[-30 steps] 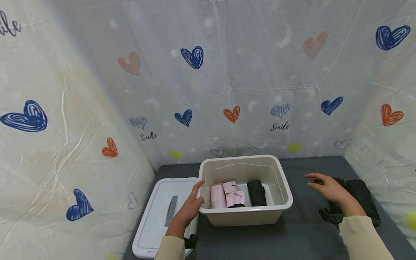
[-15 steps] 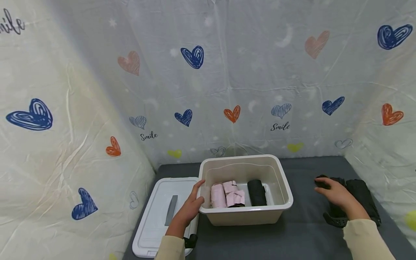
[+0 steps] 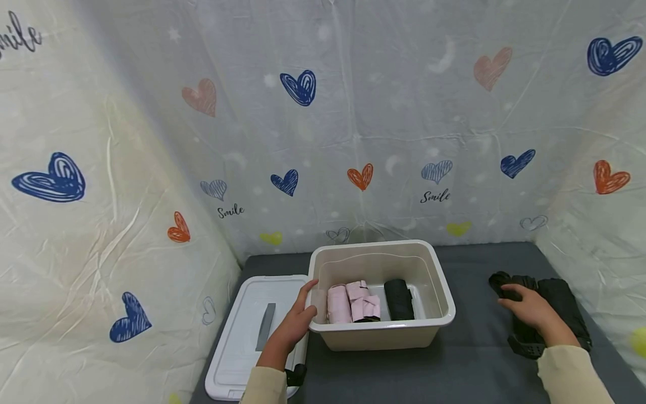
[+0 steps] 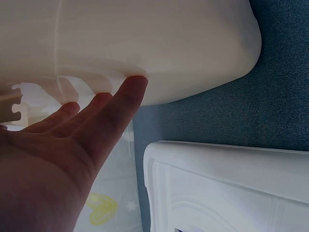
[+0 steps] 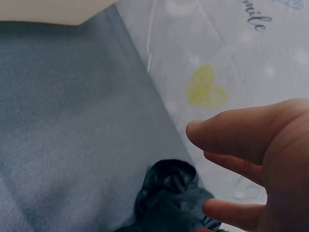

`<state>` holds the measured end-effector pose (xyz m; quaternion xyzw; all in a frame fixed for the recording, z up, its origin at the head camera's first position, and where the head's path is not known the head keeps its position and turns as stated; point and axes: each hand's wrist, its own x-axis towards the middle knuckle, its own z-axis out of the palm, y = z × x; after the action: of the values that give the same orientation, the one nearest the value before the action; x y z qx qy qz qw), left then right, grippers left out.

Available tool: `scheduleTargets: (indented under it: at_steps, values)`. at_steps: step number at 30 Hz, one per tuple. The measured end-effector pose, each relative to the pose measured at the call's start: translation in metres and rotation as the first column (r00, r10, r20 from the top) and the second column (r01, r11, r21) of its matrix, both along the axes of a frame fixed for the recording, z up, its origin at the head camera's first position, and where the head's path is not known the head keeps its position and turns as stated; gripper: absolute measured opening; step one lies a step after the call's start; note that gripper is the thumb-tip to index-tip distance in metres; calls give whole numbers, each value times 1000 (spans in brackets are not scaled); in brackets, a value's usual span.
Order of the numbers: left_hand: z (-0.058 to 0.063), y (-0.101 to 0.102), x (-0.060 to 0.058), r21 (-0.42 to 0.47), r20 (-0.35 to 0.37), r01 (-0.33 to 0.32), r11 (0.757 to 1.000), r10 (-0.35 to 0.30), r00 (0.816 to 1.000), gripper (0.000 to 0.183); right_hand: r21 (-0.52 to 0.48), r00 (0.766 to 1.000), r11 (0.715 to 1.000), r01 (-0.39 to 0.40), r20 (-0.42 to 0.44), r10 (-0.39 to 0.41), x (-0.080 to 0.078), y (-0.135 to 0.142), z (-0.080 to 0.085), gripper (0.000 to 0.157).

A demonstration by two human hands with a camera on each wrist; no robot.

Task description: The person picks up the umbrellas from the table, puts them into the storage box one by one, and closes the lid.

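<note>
A beige plastic storage bin (image 3: 375, 338) holds pink rolled fabric bundles (image 3: 339, 306) at its left and a black rolled bundle (image 3: 398, 300) to their right. At its left rim is my left hand (image 3: 291, 327), thumb over the edge. In the left wrist view the straight fingers (image 4: 113, 113) of that hand touch the bin's outer wall (image 4: 183, 43). My right hand (image 3: 535, 311) reaches over a black fabric bundle (image 3: 525, 331) on the right. Its thumb and fingers are spread in the right wrist view, a fingertip right at the bundle's shiny dark cloth (image 5: 174, 193).
A white lid (image 3: 234, 342) with a grey handle (image 3: 266, 327) lies left of the bin, under my left forearm. Another black bundle (image 3: 564, 306) sits at the far right. The dark grey tabletop (image 3: 373, 376) ends against a heart-printed curtain (image 3: 383, 118).
My right hand has moved right and slightly downward over the black bundle, uncovering its far looped end. The left hand and bin have stayed in place.
</note>
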<state>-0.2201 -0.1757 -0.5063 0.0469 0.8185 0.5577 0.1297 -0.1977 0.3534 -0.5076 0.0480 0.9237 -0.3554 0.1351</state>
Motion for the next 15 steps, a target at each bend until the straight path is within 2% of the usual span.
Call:
scheduleTargets:
  at_steps: [4, 8, 11, 15]
  values:
    - [4, 2, 2, -8, -2, 0, 1000, 0, 1000, 68, 26, 1000, 1000, 11, -2, -11, 1, 3, -5, 73]
    - [21, 6, 10, -4, 1, 7, 1000, -7, 1000, 67, 39, 1000, 999, 29, -1, -29, 1, 5, -7, 74]
    - [28, 7, 13, 6, -7, 15, 1000, -15, 1000, 67, 56, 999, 998, 36, -8, -35, 1, 6, -7, 75]
    - [14, 4, 7, 7, -13, 14, 1000, -14, 1000, 68, 85, 999, 996, 34, -16, -33, 0, 6, -9, 73]
